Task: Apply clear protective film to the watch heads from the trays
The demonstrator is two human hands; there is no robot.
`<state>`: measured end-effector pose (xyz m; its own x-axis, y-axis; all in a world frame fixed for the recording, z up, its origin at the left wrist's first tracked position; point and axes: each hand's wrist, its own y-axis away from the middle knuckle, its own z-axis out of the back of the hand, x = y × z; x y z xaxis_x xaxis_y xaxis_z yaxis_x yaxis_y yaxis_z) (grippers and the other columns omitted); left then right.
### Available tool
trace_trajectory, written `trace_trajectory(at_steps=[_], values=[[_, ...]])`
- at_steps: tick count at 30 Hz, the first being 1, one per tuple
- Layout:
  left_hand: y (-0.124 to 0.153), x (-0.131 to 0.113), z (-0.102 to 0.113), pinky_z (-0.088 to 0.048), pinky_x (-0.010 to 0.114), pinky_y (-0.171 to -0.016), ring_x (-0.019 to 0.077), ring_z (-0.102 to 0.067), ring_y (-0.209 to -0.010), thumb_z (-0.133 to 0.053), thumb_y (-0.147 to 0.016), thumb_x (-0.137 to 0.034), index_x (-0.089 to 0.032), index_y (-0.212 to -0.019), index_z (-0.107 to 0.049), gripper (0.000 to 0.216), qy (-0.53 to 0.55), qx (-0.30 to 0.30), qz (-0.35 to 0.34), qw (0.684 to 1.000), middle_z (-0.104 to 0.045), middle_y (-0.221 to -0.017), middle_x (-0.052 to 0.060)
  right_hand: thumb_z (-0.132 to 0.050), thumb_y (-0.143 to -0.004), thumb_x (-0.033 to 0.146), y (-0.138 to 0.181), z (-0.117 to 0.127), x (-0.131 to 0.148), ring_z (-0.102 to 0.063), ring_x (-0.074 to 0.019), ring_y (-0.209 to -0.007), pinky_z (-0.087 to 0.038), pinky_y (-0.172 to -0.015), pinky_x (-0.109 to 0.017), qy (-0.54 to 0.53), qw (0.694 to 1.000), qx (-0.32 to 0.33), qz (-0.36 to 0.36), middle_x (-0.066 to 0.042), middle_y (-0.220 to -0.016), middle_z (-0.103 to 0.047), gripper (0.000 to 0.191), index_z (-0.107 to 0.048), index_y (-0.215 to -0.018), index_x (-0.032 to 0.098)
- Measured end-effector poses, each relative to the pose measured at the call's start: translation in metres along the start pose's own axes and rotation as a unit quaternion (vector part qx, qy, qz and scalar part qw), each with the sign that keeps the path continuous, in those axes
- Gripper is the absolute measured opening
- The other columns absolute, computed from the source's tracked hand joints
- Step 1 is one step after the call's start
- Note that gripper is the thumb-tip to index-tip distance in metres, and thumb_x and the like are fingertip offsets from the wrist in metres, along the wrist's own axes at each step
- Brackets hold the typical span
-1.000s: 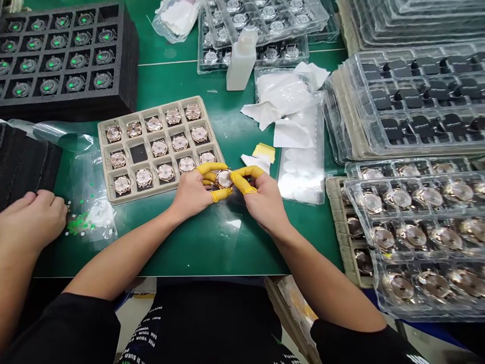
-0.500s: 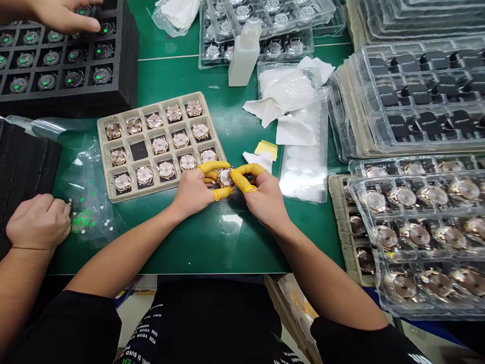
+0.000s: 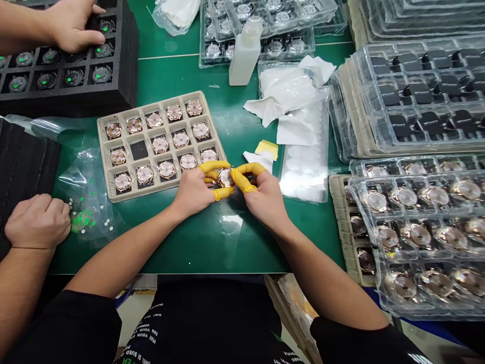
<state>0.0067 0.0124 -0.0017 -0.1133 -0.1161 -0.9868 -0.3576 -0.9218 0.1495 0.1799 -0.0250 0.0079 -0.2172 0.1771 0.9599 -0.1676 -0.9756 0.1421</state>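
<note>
- Yellow rubber cots cover the fingertips [image 3: 212, 166] of both hands. The left hand [image 3: 193, 189] and right hand [image 3: 265, 197] are each closed on one rose-gold watch case [image 3: 226, 177], pinching its rim betw. thumb & forefinger, other fingers curled in.
- The case is held just off the front right corner of the beige tray [image 3: 100, 151], a little above the green worktop [image 3: 197, 242].
- Risk 1: the grip is fingertips only on a smooth round edge. A slip would prob. drop the case onto the worktop or onto the filled pockets at that tray corner, marking a glass.
- Risk 2: the left hand's knuckles sit v. near the tray's front edge. A nudge could shift the tray & rattle the other cases.
- Risk 3: palms are bare past the cots. If the case rolls back into a palm, it likely smudges.
- Right of the tray lie loose white wipes [image 3: 288, 96]; an upright white bottle [image 3: 244, 53] stands behind them. A wide reach could tip the bottle, though this looks a low risk.
- Left of the tray, a co-worker's fist [image 3: 38, 222] rests by a bag of small green parts [image 3: 83, 220], well apart from the held case, so a bump seems unlikely.
</note>
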Motion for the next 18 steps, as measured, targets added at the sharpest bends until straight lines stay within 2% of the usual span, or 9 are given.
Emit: trace_trajectory(at_steps=[3,5,7,9,12,14,16,18], values=[[0.0,0.0,0.0,-0.065,0.029,-0.085,0.0172,-0.077,-0.089,-0.09,-0.066,-0.025,-0.018,-0.121,-0.077,0.057,-0.002,-0.001,-0.007,1.0,-0.081,-0.097,0.004,-0.069,-0.091,0.065,-0.005,0.007,0.003,-0.064,-0.0196,-0.097,-0.051,-0.088,-0.037,-0.005,0.996,-0.073,0.047,-0.004,-0.106,-0.07,0.041,-0.065,-0.103,0.026],[0.0,0.0,0.0,-0.065,0.029,-0.084,0.0175,-0.077,-0.089,-0.09,-0.066,-0.026,-0.019,-0.121,-0.077,0.058,-0.01,-0.005,-0.004,1.0,-0.081,-0.098,0.004,-0.066,-0.09,0.072,-0.009,0.011,0.005,-0.064,-0.0188,-0.092,-0.052,-0.079,-0.034,-0.02,0.991,-0.117,0.056,-0.005,-0.106,-0.069,0.047,-0.063,-0.101,0.026],[0.0,0.001,0.0,-0.065,0.028,-0.082,0.017,-0.077,-0.087,-0.091,-0.065,-0.027,-0.019,-0.121,-0.077,0.058,-0.017,-0.009,-0.004,1.0,-0.081,-0.096,0.004,-0.066,-0.085,0.081,-0.012,0.014,0.006,-0.06,-0.0161,-0.075,-0.047,-0.063,-0.031,-0.055,0.993,-0.102,0.03,-0.004,-0.092,-0.068,0.056,-0.062,-0.093,0.026],[0.0,0.001,0.0,-0.064,0.028,-0.08,0.0161,-0.076,-0.084,-0.091,-0.065,-0.027,-0.019,-0.12,-0.077,0.057,-0.02,-0.009,-0.009,1.0,-0.08,-0.093,0.003,-0.067,-0.08,0.087,-0.013,0.014,0.006,-0.048,-0.0117,-0.056,-0.035,-0.048,-0.028,-0.096,0.994,-0.056,-0.011,0.0,-0.072,-0.061,0.062,-0.06,-0.085,0.025],[0.0,0.001,0.0,-0.064,0.027,-0.08,0.0156,-0.075,-0.083,-0.09,-0.066,-0.027,-0.019,-0.121,-0.077,0.057,-0.027,-0.009,-0.013,0.999,-0.079,-0.091,0.002,-0.071,-0.078,0.086,-0.012,0.01,0.005,-0.034,-0.0073,-0.045,-0.025,-0.041,-0.025,-0.138,0.99,-0.011,-0.041,0.005,-0.058,-0.049,0.063,-0.058,-0.082,0.024],[0.0,0.0,0.0,-0.064,0.028,-0.081,0.0162,-0.076,-0.085,-0.09,-0.065,-0.027,-0.019,-0.121,-0.077,0.058,-0.033,-0.015,-0.011,0.999,-0.079,-0.091,0.003,-0.08,-0.074,0.078,-0.012,0.009,0.005,-0.038,-0.0064,-0.046,-0.027,-0.041,-0.024,-0.159,0.987,-0.019,-0.032,0.004,-0.069,-0.056,0.059,-0.061,-0.091,0.025],[0.0,-0.001,0.0,-0.064,0.029,-0.083,0.0171,-0.076,-0.087,-0.091,-0.064,-0.027,-0.019,-0.12,-0.077,0.058,-0.034,-0.02,-0.009,0.999,-0.079,-0.092,0.003,-0.088,-0.069,0.068,-0.012,0.008,0.007,-0.047,-0.0061,-0.051,-0.03,-0.039,-0.024,-0.172,0.984,-0.034,-0.033,0.002,-0.091,-0.064,0.06,-0.063,-0.105,0.028],[0.0,0.0,0.0,-0.064,0.029,-0.084,0.0176,-0.077,-0.088,-0.091,-0.064,-0.027,-0.019,-0.12,-0.077,0.058,-0.028,-0.018,-0.012,0.999,-0.08,-0.094,0.004,-0.088,-0.068,0.065,-0.011,0.009,0.01,-0.053,-0.0066,-0.054,-0.03,-0.037,-0.024,-0.179,0.982,-0.007,-0.06,-0.001,-0.107,-0.065,0.064,-0.063,-0.114,0.028]])
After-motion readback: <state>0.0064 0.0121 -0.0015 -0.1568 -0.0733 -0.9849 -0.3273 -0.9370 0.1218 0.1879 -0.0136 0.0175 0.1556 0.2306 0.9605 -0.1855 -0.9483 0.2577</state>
